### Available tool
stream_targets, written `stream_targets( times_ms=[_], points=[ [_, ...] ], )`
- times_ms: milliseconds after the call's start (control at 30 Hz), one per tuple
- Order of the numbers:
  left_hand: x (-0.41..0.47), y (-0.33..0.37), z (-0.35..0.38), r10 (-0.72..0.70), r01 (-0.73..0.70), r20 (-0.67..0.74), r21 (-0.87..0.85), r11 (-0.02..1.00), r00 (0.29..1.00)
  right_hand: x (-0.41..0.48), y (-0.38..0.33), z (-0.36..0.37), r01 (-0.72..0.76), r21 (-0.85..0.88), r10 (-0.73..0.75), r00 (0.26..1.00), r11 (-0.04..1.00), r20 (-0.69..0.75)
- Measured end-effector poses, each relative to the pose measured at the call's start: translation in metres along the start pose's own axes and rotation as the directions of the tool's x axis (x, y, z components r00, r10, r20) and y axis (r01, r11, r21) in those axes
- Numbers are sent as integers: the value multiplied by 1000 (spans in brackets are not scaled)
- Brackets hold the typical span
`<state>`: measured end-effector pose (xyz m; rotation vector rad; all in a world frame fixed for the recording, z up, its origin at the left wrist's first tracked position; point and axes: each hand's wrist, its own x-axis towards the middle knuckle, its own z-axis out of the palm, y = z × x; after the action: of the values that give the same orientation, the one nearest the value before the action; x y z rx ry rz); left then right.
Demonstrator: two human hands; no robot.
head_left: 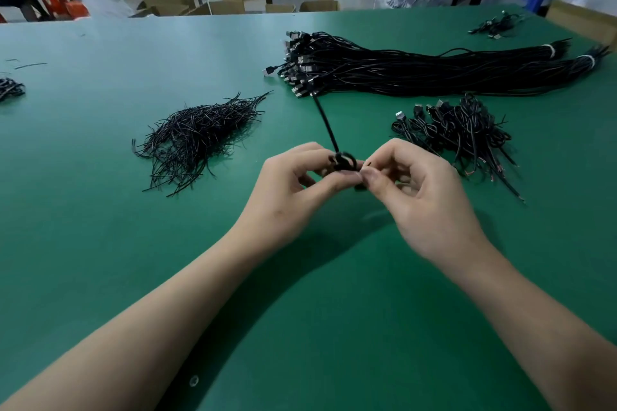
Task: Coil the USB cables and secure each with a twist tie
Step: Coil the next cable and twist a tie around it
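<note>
The left forearm [150, 320] and right forearm [521, 310] are bare and extended from the near edge, converging toward the centre. The left hand [290, 187] is held with fingers curled, thumb and forefinger pinched on a coiled cable [344, 162]. The right hand [427, 200] is set just to its right, fingers likewise curled, thumb tip and forefinger closed on the same coil. The fingertips of the two hands are brought almost together.
</note>
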<state>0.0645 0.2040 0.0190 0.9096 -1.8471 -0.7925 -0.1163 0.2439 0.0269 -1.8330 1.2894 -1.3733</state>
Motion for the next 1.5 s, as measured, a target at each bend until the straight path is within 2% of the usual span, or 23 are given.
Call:
stream_targets(
  times_ms=[33, 100, 233, 333, 433, 500, 567, 667, 733, 767, 867, 933, 1000, 1100, 1200, 1267, 1333, 1400, 1500],
  points=[
    [0, -1, -1, -15, 15, -6, 41, 999, 1000, 0, -2, 0, 52, -52, -53, 999, 997, -5],
    [-1, -1, 0, -100, 100, 34, -7, 995, 994, 0, -4, -3, 173, -187, -178, 984, 967, -6],
    [-2, 6, 5, -207, 257, 187, -307, 917, 960, 1, -1, -8, 336, -373, -349, 936, 865, 35],
    [0, 9, 6, -284, 324, 156, -470, 821, 946, 2, 3, -8, 343, -425, -358, 933, 838, 48],
    [0, 7, 4, -222, 241, 98, -509, 826, 970, 4, 3, -6, 252, -371, -275, 961, 894, -8],
    [-1, 5, 2, -106, 153, 126, -464, 873, 986, 5, 3, -7, 139, -263, -161, 985, 955, -67],
    [0, 4, 1, -55, 113, 162, -373, 921, 985, 7, 6, -9, 6, -113, -13, 998, 994, -68],
    [1, 2, 0, 21, -17, 87, -52, 999, 996, 6, 9, -8, -205, 155, 200, 979, 966, 48],
    [1, 1, -3, 124, -124, 10, 169, 978, 992, 4, 9, -6, -268, 259, 245, 962, 928, 117],
    [2, 2, -5, 162, -156, -13, 205, 966, 987, 4, 8, -5, -260, 261, 233, 964, 930, 130],
    [2, 6, -6, 199, -193, -16, 184, 964, 980, 2, 5, -6, -109, 94, 100, 990, 990, 99],
    [1, 5, -3, 76, -75, -10, 108, 991, 997, 1, 3, -6, 20, -43, -18, 999, 999, 51],
    [0, 4, -1, -63, 65, 32, -40, 997, 997, 0, 1, -6, 137, -143, -134, 990, 980, 34],
    [0, 5, 3, -241, 259, 97, -356, 898, 966, 0, 1, -7, 267, -289, -266, 963, 919, 45],
    [0, 7, 8, -279, 301, 119, -486, 821, 953, 1, 3, -7, 343, -399, -345, 936, 850, 70],
    [0, 5, 9, -224, 240, 94, -508, 827, 970, 1, 4, -6, 298, -367, -310, 950, 881, 28],
    [0, 3, 7, -133, 160, 92, -481, 862, 987, 3, 6, -7, 158, -230, -170, 985, 960, -37],
    [0, 2, 5, -63, 103, 116, -387, 916, 991, 6, 8, -9, -6, -66, 4, 999, 998, -32],
    [-1, 1, 4, 14, -1, 96, -132, 991, 995, 6, 10, -9, -197, 187, 190, 980, 962, 50]
  ],
)
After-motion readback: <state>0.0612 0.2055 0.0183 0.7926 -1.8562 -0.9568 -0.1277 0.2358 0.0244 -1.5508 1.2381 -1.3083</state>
